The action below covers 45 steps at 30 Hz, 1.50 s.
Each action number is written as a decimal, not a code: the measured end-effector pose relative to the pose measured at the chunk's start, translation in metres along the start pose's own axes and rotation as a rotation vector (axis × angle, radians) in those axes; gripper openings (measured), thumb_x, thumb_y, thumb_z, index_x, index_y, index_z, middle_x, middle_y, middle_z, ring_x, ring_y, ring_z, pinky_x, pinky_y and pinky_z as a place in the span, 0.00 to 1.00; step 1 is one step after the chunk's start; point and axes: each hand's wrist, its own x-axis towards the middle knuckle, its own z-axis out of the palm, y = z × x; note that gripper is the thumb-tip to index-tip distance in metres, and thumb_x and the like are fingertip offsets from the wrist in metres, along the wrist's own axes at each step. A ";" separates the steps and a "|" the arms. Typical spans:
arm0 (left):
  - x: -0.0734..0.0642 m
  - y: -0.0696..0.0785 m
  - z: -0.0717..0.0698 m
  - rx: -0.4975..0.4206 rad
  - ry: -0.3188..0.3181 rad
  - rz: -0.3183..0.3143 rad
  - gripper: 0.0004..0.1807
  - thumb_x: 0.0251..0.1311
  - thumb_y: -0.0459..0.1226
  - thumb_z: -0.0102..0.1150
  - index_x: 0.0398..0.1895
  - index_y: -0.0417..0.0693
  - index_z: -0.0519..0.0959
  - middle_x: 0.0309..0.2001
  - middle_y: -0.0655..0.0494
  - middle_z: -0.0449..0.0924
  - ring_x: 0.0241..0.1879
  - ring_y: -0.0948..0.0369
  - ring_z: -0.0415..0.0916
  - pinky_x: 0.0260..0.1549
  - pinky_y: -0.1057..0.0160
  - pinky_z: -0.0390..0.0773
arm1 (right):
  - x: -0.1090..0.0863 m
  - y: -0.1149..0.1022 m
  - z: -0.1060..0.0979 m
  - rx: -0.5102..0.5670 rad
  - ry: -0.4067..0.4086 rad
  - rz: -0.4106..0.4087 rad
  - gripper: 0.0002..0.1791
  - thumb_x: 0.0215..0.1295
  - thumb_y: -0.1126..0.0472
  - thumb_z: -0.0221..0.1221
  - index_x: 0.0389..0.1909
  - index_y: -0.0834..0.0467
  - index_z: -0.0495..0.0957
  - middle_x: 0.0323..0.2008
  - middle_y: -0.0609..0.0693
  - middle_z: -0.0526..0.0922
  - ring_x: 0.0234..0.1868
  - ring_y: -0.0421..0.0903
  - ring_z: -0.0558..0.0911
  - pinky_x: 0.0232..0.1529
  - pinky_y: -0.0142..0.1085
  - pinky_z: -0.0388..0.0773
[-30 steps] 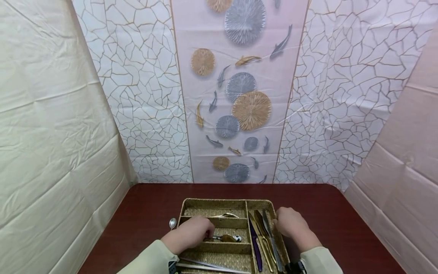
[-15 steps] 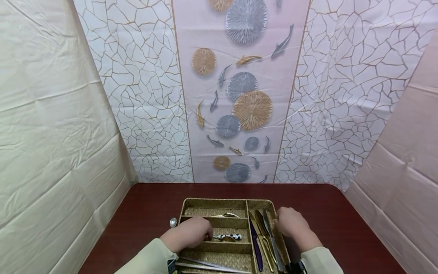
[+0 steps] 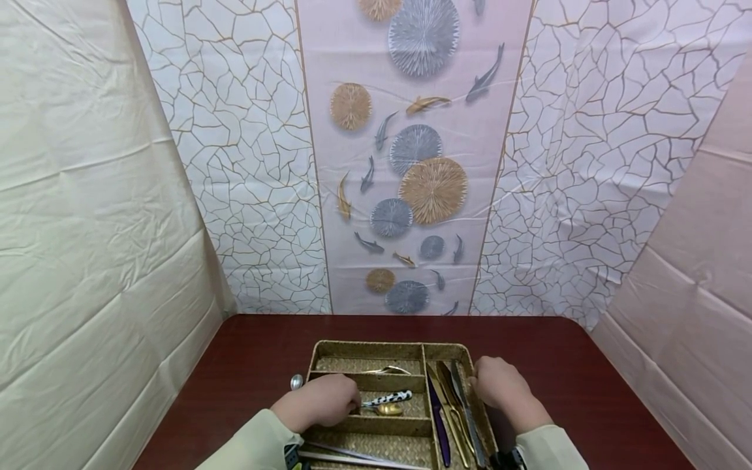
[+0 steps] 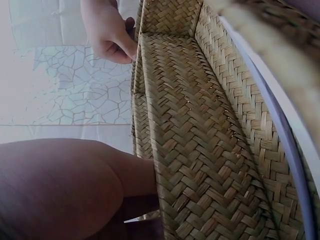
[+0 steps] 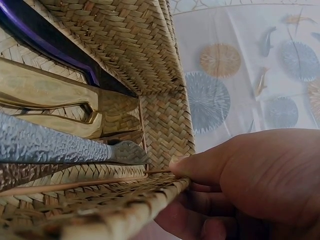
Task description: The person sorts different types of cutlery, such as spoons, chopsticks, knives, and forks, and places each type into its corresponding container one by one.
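A woven cutlery tray (image 3: pixel 370 343) stands on the table. My left hand (image 3: pixel 326 399) reaches down into its middle compartment, fingers curled at the left ends of a gold spoon (image 3: pixel 389 410) and a utensil with a black-and-white spotted handle (image 3: pixel 392 397). In the left wrist view a woven divider (image 4: pixel 192 135) hides the left fingertips. At the tray's far right side, my right hand (image 3: pixel 499 386) pinches the rim; the right wrist view shows the thumb (image 5: pixel 192 167) inside the edge and the other fingers curled below it, outside.
The tray's right compartment holds a purple knife (image 3: pixel 439 421), gold knives (image 3: pixel 452 411) and a silver knife (image 3: pixel 467 411). Long silver utensils (image 3: pixel 358 457) lie in the front compartment, gold cutlery (image 3: pixel 388 370) in the back one. A small spoon (image 3: pixel 296 381) shows beyond the left rim.
My left hand has drawn slightly left. The spotted handle has swung away from me and now lies tilted, apart from the gold spoon's bowl. The right hand keeps its place on the rim.
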 end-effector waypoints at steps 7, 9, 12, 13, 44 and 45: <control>-0.003 0.002 -0.004 -0.068 -0.032 -0.041 0.15 0.79 0.30 0.58 0.46 0.54 0.94 0.44 0.65 0.91 0.44 0.69 0.87 0.47 0.62 0.87 | 0.000 0.000 0.000 -0.005 0.006 0.000 0.23 0.78 0.62 0.64 0.18 0.53 0.72 0.18 0.48 0.70 0.19 0.44 0.68 0.26 0.41 0.69; -0.003 0.001 -0.004 -0.087 -0.041 -0.052 0.15 0.80 0.30 0.58 0.47 0.54 0.94 0.45 0.65 0.91 0.45 0.68 0.87 0.48 0.61 0.87 | 0.000 0.000 0.000 -0.006 0.008 0.000 0.23 0.78 0.62 0.65 0.19 0.54 0.73 0.18 0.48 0.71 0.19 0.45 0.68 0.26 0.41 0.69; -0.004 0.002 -0.004 -0.103 -0.054 -0.064 0.15 0.81 0.31 0.57 0.49 0.53 0.93 0.46 0.64 0.91 0.46 0.68 0.87 0.49 0.60 0.87 | 0.001 0.001 0.001 -0.009 0.012 -0.004 0.22 0.78 0.62 0.65 0.19 0.54 0.74 0.18 0.49 0.72 0.19 0.45 0.69 0.27 0.41 0.70; -0.004 0.002 -0.005 -0.105 -0.057 -0.068 0.15 0.81 0.31 0.57 0.49 0.53 0.93 0.46 0.64 0.91 0.46 0.68 0.87 0.49 0.60 0.87 | 0.001 0.001 0.001 -0.010 0.012 -0.005 0.22 0.78 0.62 0.65 0.19 0.54 0.75 0.18 0.49 0.73 0.19 0.45 0.69 0.27 0.41 0.70; -0.010 0.003 -0.008 -0.104 -0.021 0.028 0.13 0.80 0.30 0.57 0.48 0.50 0.92 0.44 0.59 0.91 0.41 0.67 0.85 0.45 0.60 0.86 | 0.000 0.000 0.000 -0.025 0.033 -0.014 0.23 0.77 0.61 0.65 0.18 0.53 0.72 0.18 0.48 0.70 0.19 0.45 0.69 0.28 0.42 0.70; -0.010 0.003 -0.008 -0.099 -0.007 0.034 0.12 0.80 0.31 0.58 0.48 0.50 0.92 0.44 0.59 0.90 0.42 0.67 0.85 0.45 0.60 0.85 | 0.000 0.000 0.000 -0.024 0.033 -0.013 0.23 0.77 0.62 0.65 0.18 0.53 0.72 0.18 0.48 0.70 0.19 0.45 0.69 0.28 0.42 0.70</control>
